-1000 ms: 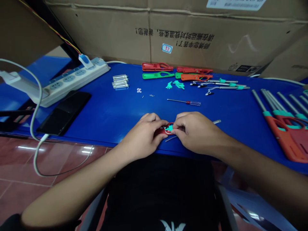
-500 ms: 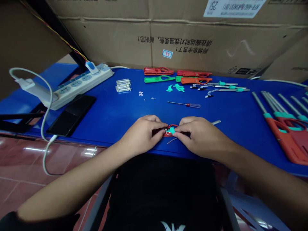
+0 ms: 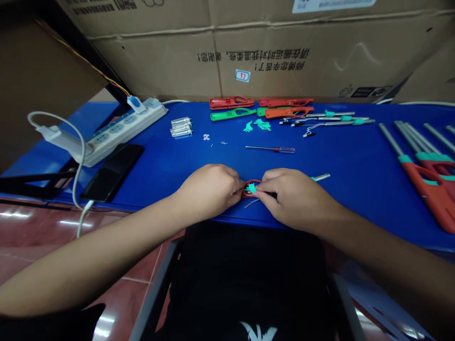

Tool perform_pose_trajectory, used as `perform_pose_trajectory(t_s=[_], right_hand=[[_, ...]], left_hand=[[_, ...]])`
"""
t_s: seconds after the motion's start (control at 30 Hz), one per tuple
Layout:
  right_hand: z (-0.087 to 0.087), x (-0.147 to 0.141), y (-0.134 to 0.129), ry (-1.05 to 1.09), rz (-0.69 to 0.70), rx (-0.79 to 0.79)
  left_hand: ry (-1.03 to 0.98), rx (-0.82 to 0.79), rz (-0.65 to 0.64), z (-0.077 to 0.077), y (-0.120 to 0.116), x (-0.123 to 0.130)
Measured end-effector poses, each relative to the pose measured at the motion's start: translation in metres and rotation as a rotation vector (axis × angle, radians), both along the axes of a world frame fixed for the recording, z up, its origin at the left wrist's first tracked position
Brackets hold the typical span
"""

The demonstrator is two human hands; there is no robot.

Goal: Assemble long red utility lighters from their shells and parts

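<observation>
Near the table's front edge lies a red lighter shell point(image 3: 253, 182), partly covered by fingers. My left hand point(image 3: 215, 189) is closed on its left end, fingertips pressed together. A small teal piece point(image 3: 251, 188) sits at the shell's middle. My right hand point(image 3: 287, 195) pinches the teal piece at its right side. A metal rod with a teal collar point(image 3: 323, 177) sticks out beyond my right hand, and a thin grey wire point(image 3: 250, 203) shows below the shell. Beyond the hands lies a screwdriver point(image 3: 284, 150) with a clear red handle.
Red and green shells point(image 3: 232, 113), teal pieces point(image 3: 263, 125) and metal rods with wires point(image 3: 341, 122) lie at the back. Clear cylinders point(image 3: 181, 127) are left of them. A phone point(image 3: 113, 173) and power strip point(image 3: 124, 130) are left; assembled lighters point(image 3: 426, 189) lie right.
My left hand has rolled over, its fingers now more curled at the shell's left end. My right hand keeps its pinch on the teal piece. The camera view has shifted slightly.
</observation>
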State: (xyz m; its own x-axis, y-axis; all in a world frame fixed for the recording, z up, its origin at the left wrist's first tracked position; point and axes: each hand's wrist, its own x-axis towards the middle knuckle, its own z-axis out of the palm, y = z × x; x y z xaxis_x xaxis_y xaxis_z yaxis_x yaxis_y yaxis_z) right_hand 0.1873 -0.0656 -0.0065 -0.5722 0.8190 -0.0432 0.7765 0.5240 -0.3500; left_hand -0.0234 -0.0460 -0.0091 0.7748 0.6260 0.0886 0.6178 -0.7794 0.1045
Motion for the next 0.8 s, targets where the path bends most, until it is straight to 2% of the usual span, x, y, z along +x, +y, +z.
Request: perform_pose_trajectory(t_s=[0.13, 0.27, 0.4, 0.53, 0.63, 0.8], right_hand=[[-0.002, 0.001, -0.001, 0.003, 0.003, 0.016], [-0.004, 0.003, -0.003, 0.074, -0.025, -0.002], [-0.006, 0.006, -0.002, 0.121, -0.005, 0.021], [-0.005, 0.009, 0.004, 0.11, 0.086, 0.006], [-0.002, 0.01, 0.006, 0.013, 0.127, 0.022], [-0.003, 0.015, 0.006, -0.17, 0.402, 0.262]], left_hand=[[-0.103, 0.014, 0.018, -0.002, -0.002, 0.0], [-0.289, -0.071, 0.0, -0.007, -0.004, -0.003], [-0.385, -0.086, -0.005, -0.013, -0.006, -0.007], [-0.465, -0.121, -0.007, -0.019, -0.005, -0.01], [-0.494, -0.156, 0.006, -0.022, -0.004, -0.011], [-0.5, -0.201, -0.011, -0.023, -0.003, -0.013]])
